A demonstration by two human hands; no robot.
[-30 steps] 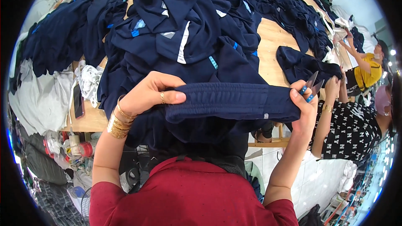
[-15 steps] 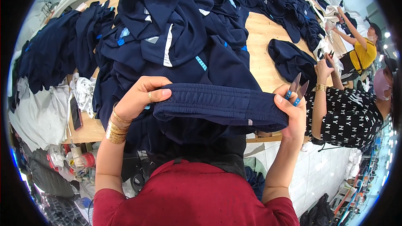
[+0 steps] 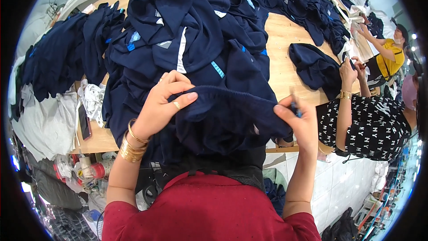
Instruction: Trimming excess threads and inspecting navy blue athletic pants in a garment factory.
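Navy and gathered, the waistband (image 3: 232,102) stretches out, garments (image 3: 200,40) heaped beyond it, its pale label (image 3: 256,128) too blurred to read. Forearm slanting inward, the left hand (image 3: 168,97) pinches the waistband's left end; the right hand (image 3: 302,119) grips its right end plus blurred blue-handled snips (image 3: 294,107). Farther right of it, a co-worker's black shirt (image 3: 374,127) bears white lettering.
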